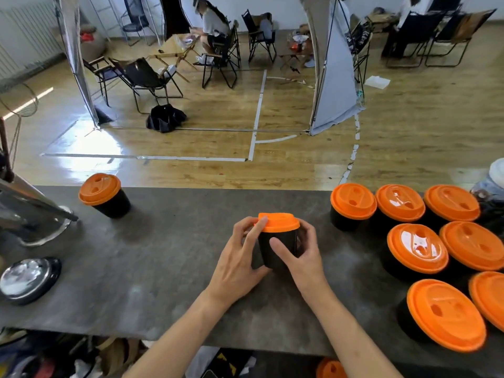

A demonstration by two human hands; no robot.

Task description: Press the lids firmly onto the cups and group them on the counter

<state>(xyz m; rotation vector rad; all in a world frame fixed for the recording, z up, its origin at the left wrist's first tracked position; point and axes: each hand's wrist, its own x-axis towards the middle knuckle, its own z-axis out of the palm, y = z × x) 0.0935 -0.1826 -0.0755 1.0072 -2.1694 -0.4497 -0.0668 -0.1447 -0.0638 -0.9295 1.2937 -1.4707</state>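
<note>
Orange on black, the lid (279, 222) sits on top of the black cup (276, 251) that stands upright at the middle of the grey counter (163, 268), its long axis vertical. Both hands grip this cup: the left hand (237, 259) curls round its 9 o'clock side with a fingertip up against the lid's rim, and the right hand (304, 255) wraps the 3 o'clock side with the thumb laid across the front wall. Whether the lid is snapped fully home all round cannot be told from this angle, so a firm press down along the cup's axis seems the step in hand. What the move after that turns on is direction: the cluster of lidded cups (417, 248) lies at 3 o'clock from the held cup, well apart, and the right hand is nearer it. One lone lidded cup (105, 196) stands at 10 o'clock, on the left hand's side, far from the group.
</note>
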